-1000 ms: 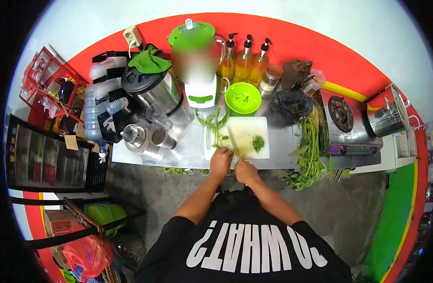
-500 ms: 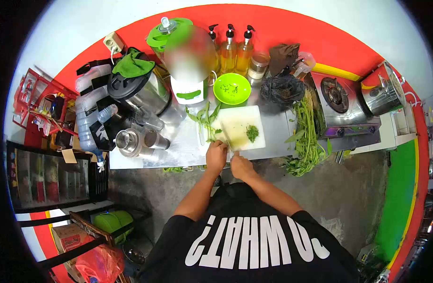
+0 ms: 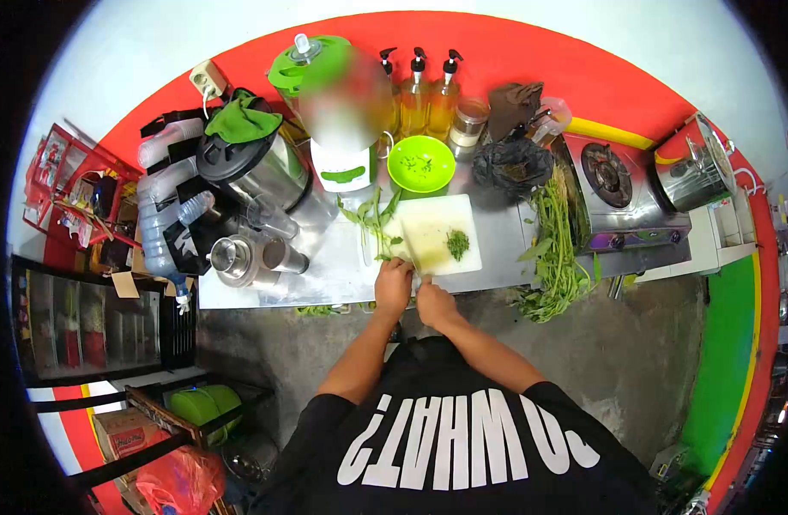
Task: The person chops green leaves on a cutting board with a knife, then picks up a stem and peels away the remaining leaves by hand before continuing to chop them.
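Observation:
Close to the counter's front edge, my left hand (image 3: 394, 279) is closed round the lower end of some leafy green stalks (image 3: 375, 221), whose leaves spread away from me. Just right of it, my right hand (image 3: 433, 302) grips the handle of a knife (image 3: 413, 251). Its blade points away from me, along the left side of a white cutting board (image 3: 428, 209). A small pile of chopped greens (image 3: 458, 245) lies on the board's right half. Behind the board stands a bright green bowl (image 3: 421, 153) with some cut green bits inside. My fingers hide the stalk ends.
A bundle of long greens (image 3: 548, 257) hangs over the front edge beside the gas stove (image 3: 621, 184). A black plastic bag (image 3: 514, 167), pump bottles (image 3: 417, 99) and a white-and-green appliance (image 3: 342, 163) stand behind. To the left are a metal shaker (image 3: 231, 257) and a large steel container (image 3: 265, 167).
My right hand has shifted slightly left toward my left hand, with the knife still in it. The stalks and the chopped pile look much the same.

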### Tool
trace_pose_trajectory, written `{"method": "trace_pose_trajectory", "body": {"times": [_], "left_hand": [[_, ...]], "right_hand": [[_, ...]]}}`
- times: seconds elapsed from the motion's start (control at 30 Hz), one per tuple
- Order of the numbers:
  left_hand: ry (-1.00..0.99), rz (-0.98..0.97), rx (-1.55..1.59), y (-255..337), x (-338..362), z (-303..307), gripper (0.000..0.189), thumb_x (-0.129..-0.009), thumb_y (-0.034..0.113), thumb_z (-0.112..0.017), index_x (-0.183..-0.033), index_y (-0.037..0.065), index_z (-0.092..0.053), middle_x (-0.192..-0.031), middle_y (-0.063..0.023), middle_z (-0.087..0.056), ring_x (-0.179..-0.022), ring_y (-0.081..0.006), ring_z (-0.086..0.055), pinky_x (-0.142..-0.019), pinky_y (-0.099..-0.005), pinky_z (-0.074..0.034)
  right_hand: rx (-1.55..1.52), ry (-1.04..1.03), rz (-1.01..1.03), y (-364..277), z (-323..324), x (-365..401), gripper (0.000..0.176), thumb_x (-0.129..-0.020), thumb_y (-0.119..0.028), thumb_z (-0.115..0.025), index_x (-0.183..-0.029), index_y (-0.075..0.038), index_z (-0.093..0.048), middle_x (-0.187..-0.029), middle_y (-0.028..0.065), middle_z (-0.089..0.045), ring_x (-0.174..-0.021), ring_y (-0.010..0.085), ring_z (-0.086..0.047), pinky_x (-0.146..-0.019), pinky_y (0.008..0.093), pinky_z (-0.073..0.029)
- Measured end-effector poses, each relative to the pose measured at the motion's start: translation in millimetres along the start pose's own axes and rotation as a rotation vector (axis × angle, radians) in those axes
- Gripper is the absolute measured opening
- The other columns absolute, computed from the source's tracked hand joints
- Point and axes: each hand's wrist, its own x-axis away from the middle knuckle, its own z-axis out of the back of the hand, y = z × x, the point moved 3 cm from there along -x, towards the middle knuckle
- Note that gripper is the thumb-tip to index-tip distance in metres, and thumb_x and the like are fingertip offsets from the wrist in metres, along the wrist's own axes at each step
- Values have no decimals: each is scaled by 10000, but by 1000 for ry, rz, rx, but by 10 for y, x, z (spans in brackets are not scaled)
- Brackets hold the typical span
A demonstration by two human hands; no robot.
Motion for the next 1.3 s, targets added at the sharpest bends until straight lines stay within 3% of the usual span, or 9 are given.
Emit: {"method": "trace_pose_trajectory", "body": {"times": [0.27,0.33,0.57,0.73,0.87,1.07,1.13,1.3], "left_hand": [[-29,10,-28,-54,-25,-59,66,-796,22,-670,-845,39,-712,-900,-152,-661,-875,-384,-605,-791,-469,-500],[-54,24,-32,-57,-18,-65,77,-790,41,-687,-861,48,-717,-928,-114,-667,-895,-348,-605,-833,-438,-504],[-28,-62,-103,150,-176,-115,96,-750,55,-719,-845,47,-729,-899,-134,-676,-894,-361,-605,-842,-464,-480],[-78,-125,-28,237,-258,-364,72,-767,66,-692,-830,71,-726,-910,-117,-676,-908,-353,-600,-835,-449,-493],[-71,-38,-6,213,-187,-421,100,-777,52,-695,-869,65,-731,-930,-113,-676,-927,-346,-605,-848,-440,-500],[-86,-2,3,242,-171,-389,110,-802,60,-695,-903,51,-737,-937,-134,-679,-957,-367,-606,-828,-449,-519],[-86,9,7,275,-161,-383,107,-808,63,-691,-904,49,-736,-937,-132,-679,-960,-364,-607,-825,-450,-523],[-97,49,-49,337,-140,-355,117,-811,62,-660,-893,45,-741,-956,-126,-685,-963,-354,-618,-838,-450,-534]], "right_hand": [[-96,11,-32,181,153,10,394,-1011,-237,-456,-1251,74,-430,-1061,341,-666,-970,516,-658,-855,593,-516],[-108,40,-76,345,176,18,404,-1026,-288,-456,-1245,51,-448,-1065,334,-668,-984,517,-651,-875,597,-505],[-123,158,-194,669,346,9,408,-1015,-304,-471,-1222,48,-491,-1054,323,-676,-1003,508,-647,-897,584,-497],[-151,191,-83,641,388,79,393,-998,-294,-501,-1160,63,-534,-1018,333,-677,-966,508,-651,-852,581,-511],[-141,111,-30,602,269,74,410,-991,-301,-522,-1167,68,-535,-969,330,-678,-933,512,-657,-857,584,-507],[-85,82,-12,481,280,92,397,-1010,-255,-476,-1219,79,-524,-1021,311,-682,-963,496,-666,-853,559,-537],[-55,145,47,483,210,80,366,-1001,-266,-489,-1136,73,-525,-967,337,-676,-922,514,-659,-851,581,-516],[-36,132,-76,478,34,3,346,-1010,-241,-453,-1185,56,-484,-1007,310,-686,-957,497,-666,-880,571,-513]]}}
